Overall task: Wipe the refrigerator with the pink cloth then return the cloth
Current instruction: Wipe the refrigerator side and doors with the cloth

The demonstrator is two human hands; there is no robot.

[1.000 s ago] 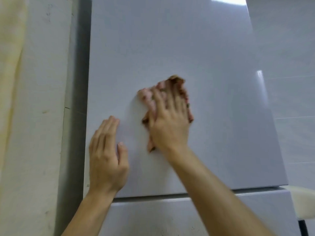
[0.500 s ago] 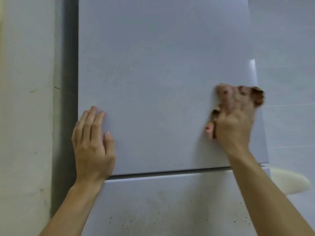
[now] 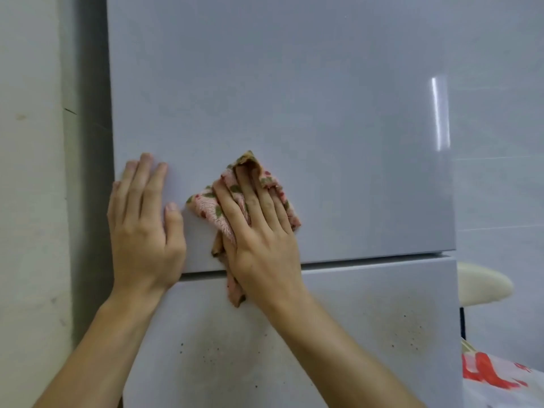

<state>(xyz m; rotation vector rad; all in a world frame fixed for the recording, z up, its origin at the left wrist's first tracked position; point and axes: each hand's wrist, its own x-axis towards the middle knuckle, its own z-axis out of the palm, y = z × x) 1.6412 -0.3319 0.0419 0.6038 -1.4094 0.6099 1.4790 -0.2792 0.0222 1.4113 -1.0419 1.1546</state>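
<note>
The grey refrigerator [image 3: 323, 113] fills the view, its upper door ending at a seam above the lower door [image 3: 368, 334], which carries dark specks. A crumpled pink cloth [image 3: 210, 209] with a floral print lies flat against the upper door near its bottom edge, and one end hangs over the seam. My right hand [image 3: 262, 234] presses the cloth to the door with straight fingers. To its left, my left hand [image 3: 144, 228] rests flat on the door by the left edge, palm down, holding nothing.
A pale wall [image 3: 29, 201] stands left of the refrigerator with a dark gap between them. Tiled wall [image 3: 500, 142] lies to the right. A cream rounded object [image 3: 482, 285] and a white bag with red print [image 3: 497, 378] sit at the lower right.
My right hand has swept the cloth from the door's right edge back to the left, close to my left hand and lower, near the seam. The left hand has stayed flat on the door.
</note>
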